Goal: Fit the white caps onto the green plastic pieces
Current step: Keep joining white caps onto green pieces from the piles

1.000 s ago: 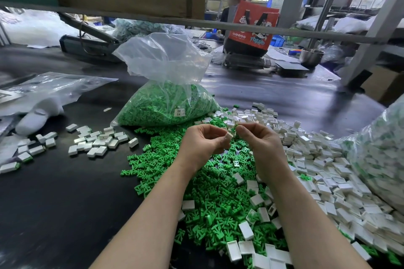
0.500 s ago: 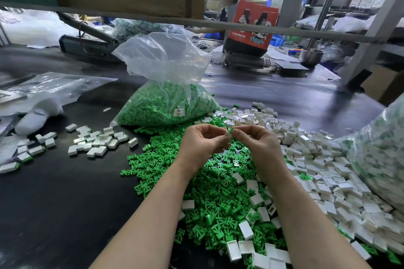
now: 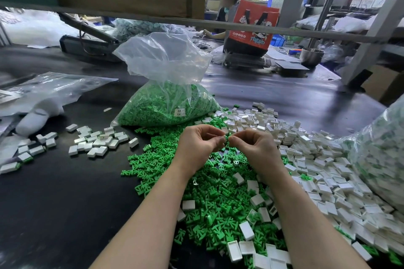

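A dark worktable (image 3: 54, 203) runs across the room. On it sits a clear bag of green pieces (image 3: 168, 105), its mouth loose. In front spreads a loose heap of green plastic pieces (image 3: 207, 203), and to its right a heap of white caps (image 3: 317, 159). Above the green heap, the left hand (image 3: 200, 144) and right hand (image 3: 254, 146) meet fingertip to fingertip, both pinching one small white cap (image 3: 223, 136) between them.

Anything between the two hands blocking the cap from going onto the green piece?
Nothing visible does. The left hand and right hand meet fingertip to fingertip above the green pieces, pinching a small white cap between them; the joint itself is mostly hidden by fingers.
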The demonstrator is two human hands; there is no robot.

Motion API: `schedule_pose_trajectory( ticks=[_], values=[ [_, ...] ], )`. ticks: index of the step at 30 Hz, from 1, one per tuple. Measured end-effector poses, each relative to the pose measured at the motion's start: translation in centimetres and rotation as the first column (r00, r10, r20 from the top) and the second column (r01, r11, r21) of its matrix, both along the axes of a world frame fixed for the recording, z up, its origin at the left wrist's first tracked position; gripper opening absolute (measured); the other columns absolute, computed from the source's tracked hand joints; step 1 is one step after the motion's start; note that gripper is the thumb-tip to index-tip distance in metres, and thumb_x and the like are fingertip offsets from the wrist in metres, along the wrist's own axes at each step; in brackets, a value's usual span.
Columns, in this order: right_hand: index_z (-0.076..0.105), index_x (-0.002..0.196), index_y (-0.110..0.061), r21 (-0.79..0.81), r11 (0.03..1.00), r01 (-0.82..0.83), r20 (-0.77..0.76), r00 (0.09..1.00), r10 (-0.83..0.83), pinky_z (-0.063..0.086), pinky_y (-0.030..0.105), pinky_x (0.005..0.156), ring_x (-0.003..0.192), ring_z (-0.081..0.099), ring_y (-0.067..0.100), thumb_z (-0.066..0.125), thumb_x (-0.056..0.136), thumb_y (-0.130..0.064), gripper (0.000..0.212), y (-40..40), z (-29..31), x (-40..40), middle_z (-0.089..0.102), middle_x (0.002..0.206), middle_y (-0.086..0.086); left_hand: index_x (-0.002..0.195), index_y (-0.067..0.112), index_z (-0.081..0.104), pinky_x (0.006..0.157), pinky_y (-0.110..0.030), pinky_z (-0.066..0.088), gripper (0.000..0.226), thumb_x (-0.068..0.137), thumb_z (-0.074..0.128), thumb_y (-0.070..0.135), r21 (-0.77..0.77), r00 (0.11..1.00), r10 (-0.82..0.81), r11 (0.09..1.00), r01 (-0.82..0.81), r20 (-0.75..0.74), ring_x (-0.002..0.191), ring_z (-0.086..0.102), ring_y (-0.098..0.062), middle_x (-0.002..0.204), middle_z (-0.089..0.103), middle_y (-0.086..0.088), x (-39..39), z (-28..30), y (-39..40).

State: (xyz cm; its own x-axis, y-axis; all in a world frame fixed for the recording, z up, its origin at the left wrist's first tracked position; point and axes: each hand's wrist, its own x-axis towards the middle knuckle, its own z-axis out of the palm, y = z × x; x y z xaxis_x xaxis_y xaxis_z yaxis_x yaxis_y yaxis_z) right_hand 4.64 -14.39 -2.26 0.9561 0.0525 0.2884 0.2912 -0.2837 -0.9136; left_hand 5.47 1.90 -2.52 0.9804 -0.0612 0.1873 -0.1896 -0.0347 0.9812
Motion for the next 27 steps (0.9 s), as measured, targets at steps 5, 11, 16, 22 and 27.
schedule_pose_trajectory(
  ticks=[5,11,16,22,27],
  values=[
    [0.073,0.082,-0.023,-0.017,1.000,-0.003,-0.002,1.000,0.003,0.052,0.013,0.066,0.071,0.070,0.009,0.073,0.087,-0.016,0.010,-0.1,-0.2,0.1,0.075,0.076,-0.003,0.088,0.007,0.072,0.065,-0.021,0.056,0.008,0.084,0.071,-0.001,-0.007,1.000,-0.025,1.000,0.025,-0.013,0.069,0.072,-0.016,0.074,0.074,-0.006,0.1,-0.2,0.2],
    [0.073,0.082,-0.021,-0.073,0.997,-0.030,-0.032,0.999,0.027,0.051,0.014,0.066,0.071,0.070,0.008,0.071,0.089,-0.014,0.009,-0.2,-0.4,0.3,0.075,0.076,-0.004,0.090,0.005,0.071,0.066,-0.026,0.059,0.006,0.085,0.071,0.001,0.066,1.000,-0.031,0.997,0.032,-0.003,0.070,0.073,-0.018,0.073,0.074,-0.005,0.1,-0.8,0.2],
    [0.074,0.083,-0.014,-0.155,0.987,-0.029,-0.032,0.999,0.024,0.051,0.015,0.064,0.067,0.067,0.006,0.072,0.088,-0.014,0.005,-0.4,-0.6,0.5,0.074,0.074,-0.002,0.090,0.004,0.070,0.072,-0.030,0.060,0.007,0.086,0.070,0.000,0.104,0.999,-0.044,0.994,0.044,0.003,0.075,0.074,-0.020,0.078,0.074,-0.009,0.2,-1.1,0.3],
    [0.075,0.081,-0.018,-0.243,0.970,0.007,-0.006,1.000,-0.009,0.049,0.012,0.061,0.065,0.066,0.004,0.074,0.087,-0.015,0.007,-0.4,-0.8,0.6,0.073,0.071,-0.005,0.089,0.007,0.071,0.074,-0.031,0.061,0.010,0.085,0.070,-0.002,0.182,0.997,-0.058,0.982,0.048,0.049,0.075,0.074,-0.020,0.081,0.073,-0.011,0.2,-1.3,0.2],
    [0.075,0.082,-0.017,-0.220,0.976,0.002,0.004,1.000,-0.001,0.050,0.014,0.062,0.064,0.065,0.003,0.074,0.087,-0.015,0.006,-0.6,-1.0,0.7,0.072,0.071,-0.004,0.089,0.008,0.072,0.076,-0.034,0.061,0.012,0.086,0.069,-0.003,0.163,0.996,-0.055,0.986,0.044,0.066,0.076,0.074,-0.021,0.079,0.074,-0.009,0.2,-1.2,0.2]
  ],
)
